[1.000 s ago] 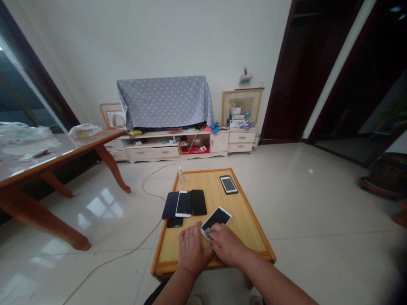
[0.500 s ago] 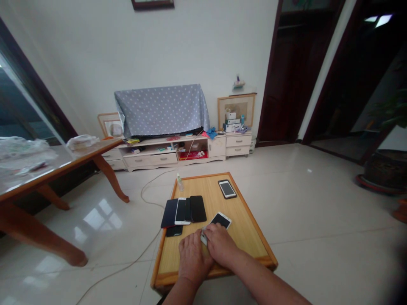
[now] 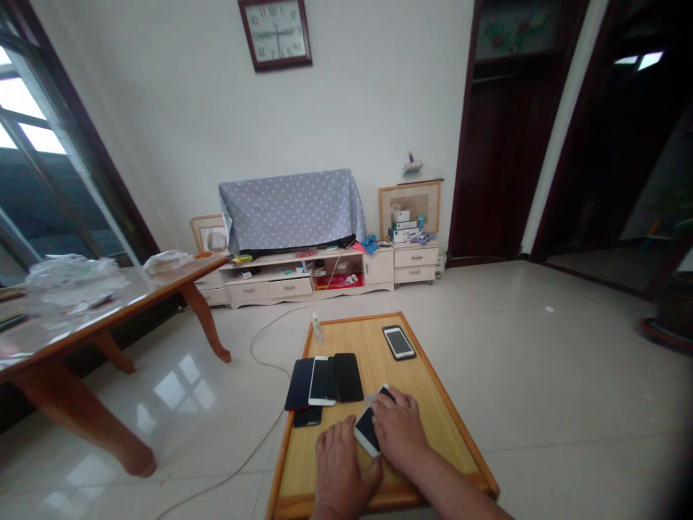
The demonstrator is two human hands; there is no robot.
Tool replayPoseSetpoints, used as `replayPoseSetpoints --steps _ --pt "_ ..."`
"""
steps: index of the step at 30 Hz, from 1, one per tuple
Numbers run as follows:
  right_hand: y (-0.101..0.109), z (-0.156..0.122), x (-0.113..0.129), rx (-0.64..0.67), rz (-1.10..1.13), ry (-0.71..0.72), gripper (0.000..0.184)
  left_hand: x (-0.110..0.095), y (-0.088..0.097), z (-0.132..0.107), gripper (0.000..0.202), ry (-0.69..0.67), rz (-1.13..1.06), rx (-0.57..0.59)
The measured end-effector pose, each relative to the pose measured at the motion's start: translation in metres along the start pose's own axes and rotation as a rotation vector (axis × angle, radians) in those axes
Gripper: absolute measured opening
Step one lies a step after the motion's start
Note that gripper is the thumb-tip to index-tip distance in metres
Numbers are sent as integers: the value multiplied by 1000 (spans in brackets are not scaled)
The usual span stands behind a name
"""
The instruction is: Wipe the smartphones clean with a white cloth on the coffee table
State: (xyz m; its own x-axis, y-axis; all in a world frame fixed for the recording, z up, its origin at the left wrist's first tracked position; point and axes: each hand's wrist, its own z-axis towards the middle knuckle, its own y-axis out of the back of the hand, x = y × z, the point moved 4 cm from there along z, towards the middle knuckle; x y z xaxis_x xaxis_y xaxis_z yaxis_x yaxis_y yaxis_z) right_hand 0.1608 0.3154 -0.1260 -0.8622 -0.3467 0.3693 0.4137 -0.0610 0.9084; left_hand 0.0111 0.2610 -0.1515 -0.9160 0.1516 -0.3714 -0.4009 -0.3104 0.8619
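Note:
A white smartphone [image 3: 367, 432] with a dark screen lies slanted on the small wooden table [image 3: 373, 336], partly covered by my right hand. My left hand [image 3: 340, 462] rests at its near end, thumb and index finger against the phone's edges. Over the phone's far part, my right hand [image 3: 399, 430] presses down with bent fingers. A thin whitish piece [image 3: 371, 399], like a wipe, sticks out at those fingertips; most of it is hidden. Left of the phone are a dark phone case [image 3: 348, 377], another white phone [image 3: 319, 383], a navy cover [image 3: 297, 383] and a black phone [image 3: 307, 417].
A small spray bottle [image 3: 317, 331] stands at the table's far left corner. One more white phone in a dark case [image 3: 399, 342] lies far right. A larger table [image 3: 178, 278] with plastic bags is at left. A cable [image 3: 238, 473] runs along the floor.
My right hand has slid up along the phone, uncovering its near part. The whitish piece has gone with it. My left hand stays at the near end. The view has tilted up.

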Motion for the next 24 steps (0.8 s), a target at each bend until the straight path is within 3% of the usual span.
replayPoseSetpoints --steps 4,11,15,18,24 --pt "13 8 -20 -29 -46 -125 39 1 -1 -1 68 3 9 -13" --pt "5 -26 15 69 31 101 25 1 1 1 61 12 0 -10" --pt "19 -15 -20 39 -17 -86 30 -2 1 -1 64 10 17 -2" --pt "24 -9 -39 27 -29 -143 34 -3 2 -1 65 22 25 18" --pt "1 -35 -15 91 95 41 29 -4 3 0 63 19 26 28"
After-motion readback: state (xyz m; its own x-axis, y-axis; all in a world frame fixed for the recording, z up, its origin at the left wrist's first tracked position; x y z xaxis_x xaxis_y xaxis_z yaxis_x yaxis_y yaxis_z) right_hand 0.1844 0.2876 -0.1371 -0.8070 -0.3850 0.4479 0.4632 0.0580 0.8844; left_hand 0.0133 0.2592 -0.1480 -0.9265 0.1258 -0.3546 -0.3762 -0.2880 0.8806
